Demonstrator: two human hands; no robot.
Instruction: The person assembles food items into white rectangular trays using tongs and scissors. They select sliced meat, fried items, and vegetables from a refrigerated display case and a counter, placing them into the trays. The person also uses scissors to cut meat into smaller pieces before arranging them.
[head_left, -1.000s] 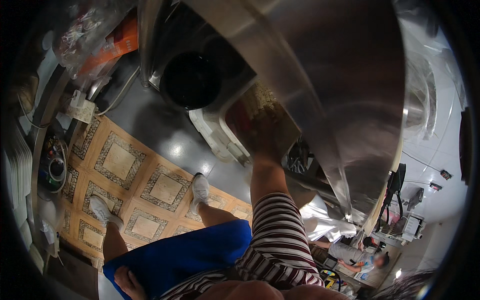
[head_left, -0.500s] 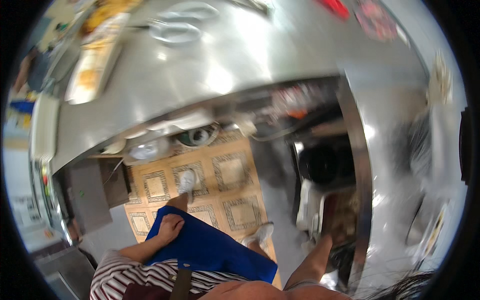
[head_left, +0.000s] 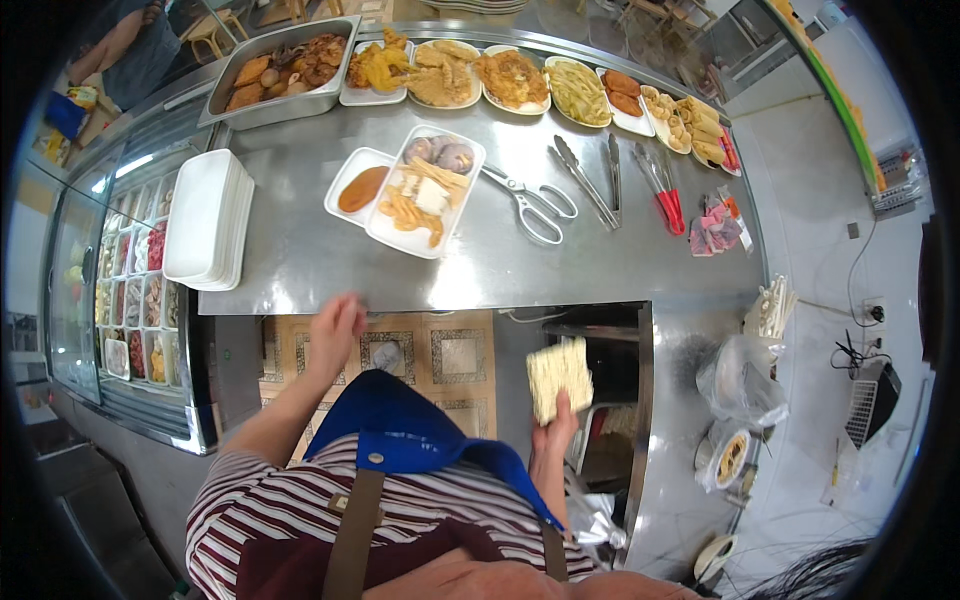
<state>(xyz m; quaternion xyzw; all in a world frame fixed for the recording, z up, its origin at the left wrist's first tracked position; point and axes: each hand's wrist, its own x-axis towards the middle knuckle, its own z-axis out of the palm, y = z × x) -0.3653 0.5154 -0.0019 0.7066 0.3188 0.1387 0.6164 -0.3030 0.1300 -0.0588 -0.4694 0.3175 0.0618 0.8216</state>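
Observation:
In my right hand is a square, pale yellow block of dried noodles, held upright in front of the shelf opening below the counter. My left hand hangs in the air by the counter's front edge, slightly blurred, its fingers loosely bent and nothing seen in them. Ahead of it on the steel counter, a white tray holds two dark round pieces, yellow strips and white cubes. Its edge overlaps a smaller white tray with a brown flat piece.
White kitchen scissors, tongs and red-handled tongs lie on the counter. Plates of fried food line the back beside a steel pan. Stacked white trays stand left, near a glass display case.
My right hand has come up from under the counter with the noodle block. My left hand has left my blue apron and moved up to the counter's edge. The view has shifted.

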